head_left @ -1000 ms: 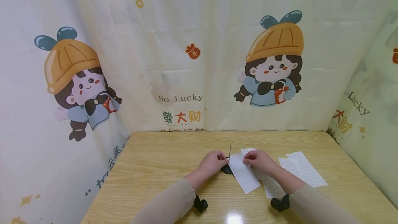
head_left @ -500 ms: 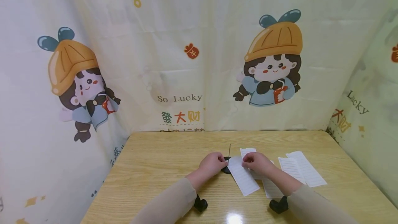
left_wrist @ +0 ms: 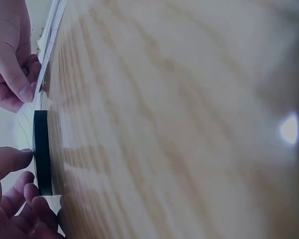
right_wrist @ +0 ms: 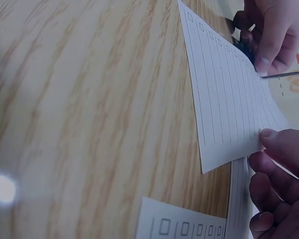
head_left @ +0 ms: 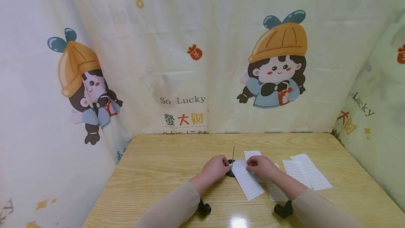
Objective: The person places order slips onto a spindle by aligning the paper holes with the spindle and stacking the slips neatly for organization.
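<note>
A lined paper slip (head_left: 248, 182) with a column of small boxes is held by both hands. My left hand (head_left: 217, 166) pinches its left edge right beside the thin upright spike (head_left: 233, 156) of a bill spike. The round black base (left_wrist: 42, 152) of the spike stands on the table under the left fingertips. In the right wrist view the spike (right_wrist: 286, 74) rises at the slip's edge by the left thumb. My right hand (head_left: 261, 166) pinches the slip's other edge between thumb and fingers. The slip slopes from the spike towards the front.
Several more lined slips lie on the wooden table (head_left: 158, 171): one behind the right hand (head_left: 252, 153), one under the right forearm (head_left: 276, 192), and an overlapping pair (head_left: 311, 173) to the right. A printed curtain (head_left: 177, 62) encloses the back and sides.
The slip has dropped slightly, its lower end now nearer the front. The right hand has sunk a little with it; the left hand hardly moved. The left curtain has shifted its folds.
</note>
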{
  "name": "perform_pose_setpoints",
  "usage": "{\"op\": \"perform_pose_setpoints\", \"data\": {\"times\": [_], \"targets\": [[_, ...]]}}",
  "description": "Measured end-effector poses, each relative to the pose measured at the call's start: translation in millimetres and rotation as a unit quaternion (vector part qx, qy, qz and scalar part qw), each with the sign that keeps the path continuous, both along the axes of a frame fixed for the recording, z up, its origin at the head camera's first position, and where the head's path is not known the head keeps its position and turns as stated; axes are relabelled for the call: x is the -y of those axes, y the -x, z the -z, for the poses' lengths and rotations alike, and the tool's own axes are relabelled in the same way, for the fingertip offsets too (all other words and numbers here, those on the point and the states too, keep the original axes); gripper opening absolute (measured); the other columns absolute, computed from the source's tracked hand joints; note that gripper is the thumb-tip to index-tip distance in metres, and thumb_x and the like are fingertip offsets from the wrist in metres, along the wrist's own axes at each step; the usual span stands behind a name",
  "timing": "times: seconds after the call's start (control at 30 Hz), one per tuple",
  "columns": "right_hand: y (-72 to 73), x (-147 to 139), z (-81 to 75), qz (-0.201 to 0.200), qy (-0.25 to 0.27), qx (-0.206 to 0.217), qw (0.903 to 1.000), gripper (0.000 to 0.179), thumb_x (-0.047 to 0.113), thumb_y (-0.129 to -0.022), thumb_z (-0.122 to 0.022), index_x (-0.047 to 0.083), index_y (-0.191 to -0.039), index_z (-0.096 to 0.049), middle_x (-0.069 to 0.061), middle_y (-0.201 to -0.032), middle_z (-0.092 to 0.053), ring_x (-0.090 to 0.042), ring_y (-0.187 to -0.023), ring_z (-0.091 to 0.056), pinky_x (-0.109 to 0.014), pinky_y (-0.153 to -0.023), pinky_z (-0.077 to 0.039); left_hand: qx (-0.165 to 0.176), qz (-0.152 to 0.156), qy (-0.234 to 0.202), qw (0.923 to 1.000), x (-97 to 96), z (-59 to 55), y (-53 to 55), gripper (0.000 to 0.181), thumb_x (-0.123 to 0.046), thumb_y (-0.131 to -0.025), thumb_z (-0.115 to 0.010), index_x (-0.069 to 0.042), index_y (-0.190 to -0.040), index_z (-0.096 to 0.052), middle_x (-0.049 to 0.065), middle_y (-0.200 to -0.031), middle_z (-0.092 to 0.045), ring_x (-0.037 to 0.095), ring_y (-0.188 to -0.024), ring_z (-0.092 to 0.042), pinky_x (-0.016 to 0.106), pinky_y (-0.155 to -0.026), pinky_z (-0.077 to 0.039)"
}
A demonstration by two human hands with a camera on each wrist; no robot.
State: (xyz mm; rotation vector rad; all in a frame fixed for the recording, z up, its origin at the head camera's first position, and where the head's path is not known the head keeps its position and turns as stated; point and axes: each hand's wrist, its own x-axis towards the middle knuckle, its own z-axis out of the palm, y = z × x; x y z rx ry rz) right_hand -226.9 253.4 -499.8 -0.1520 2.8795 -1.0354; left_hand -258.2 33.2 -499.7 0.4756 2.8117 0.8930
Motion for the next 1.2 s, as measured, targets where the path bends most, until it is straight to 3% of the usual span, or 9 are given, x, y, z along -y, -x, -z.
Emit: {"op": "perform_pose_setpoints", "data": {"times": [0.17, 0.43, 0.7, 0.87, 1.2], "targets": [[-1.6, -3, 0.4, 0.007, 0.002, -0.002, 1.0, 0.009, 0.017, -0.088, -0.075, 0.014, -0.094, -0.069, 0.003, -0.08, -0.059, -0.014, -0.074, -0.053, -0.033, -0.067, -0.044, -0.006, 0.0, -0.001, 1.0, 2.1, 4.8, 0.5, 0.021, -0.034, -0.088, -0.075, -0.018, -0.093, -0.063, -0.007, -0.073, -0.054, 0.011, -0.064, -0.049, 0.029, -0.059, -0.039], [-9.6, -18, -2.7, 0.006, 0.003, -0.02, 0.9998, 0.012, 0.018, -0.089, -0.074, 0.014, -0.099, -0.071, 0.003, -0.082, -0.06, -0.014, -0.075, -0.053, -0.032, -0.067, -0.044, 0.001, -0.002, -0.001, 1.0, 7.1, 7.5, -2.0, 0.037, -0.034, -0.087, -0.076, -0.017, -0.116, -0.063, -0.01, -0.08, -0.057, 0.008, -0.068, -0.051, 0.03, -0.062, -0.041], [-17.8, -46, -1.7, 0.008, 0.001, -0.038, 0.9993, 0.021, 0.02, -0.089, -0.074, 0.013, -0.109, -0.073, 0.004, -0.083, -0.059, -0.014, -0.075, -0.052, -0.03, -0.064, -0.044, -0.013, 0.05, 0.017, 0.9985, 17.0, 9.7, 1.5, 0.055, -0.038, -0.085, -0.077, -0.016, -0.133, -0.062, -0.005, -0.078, -0.061, 0.012, -0.072, -0.055, 0.031, -0.066, -0.044], [-24.6, -71, -5.9, 0.015, 0.0, -0.032, 0.9994, 0.03, 0.023, -0.091, -0.073, 0.008, -0.117, -0.071, 0.001, -0.087, -0.061, -0.016, -0.075, -0.052, -0.03, -0.062, -0.043, -0.005, 0.073, 0.01, 0.9973, 20.9, 13.0, 3.6, 0.06, -0.035, -0.084, -0.078, -0.014, -0.136, -0.061, -0.008, -0.066, -0.055, 0.009, -0.059, -0.049, 0.028, -0.058, -0.04], [-42.6, -120, -15.2, 0.032, -0.036, -0.051, 0.9976, 0.037, 0.024, -0.091, -0.073, 0.002, -0.121, -0.068, 0.0, -0.09, -0.064, -0.015, -0.076, -0.054, -0.029, -0.062, -0.044, -0.014, 0.075, 0.026, 0.9967, 21.1, 6.2, -0.5, 0.059, -0.033, -0.082, -0.079, -0.014, -0.136, -0.061, -0.01, -0.067, -0.053, 0.006, -0.06, -0.047, 0.025, -0.058, -0.038]]}}
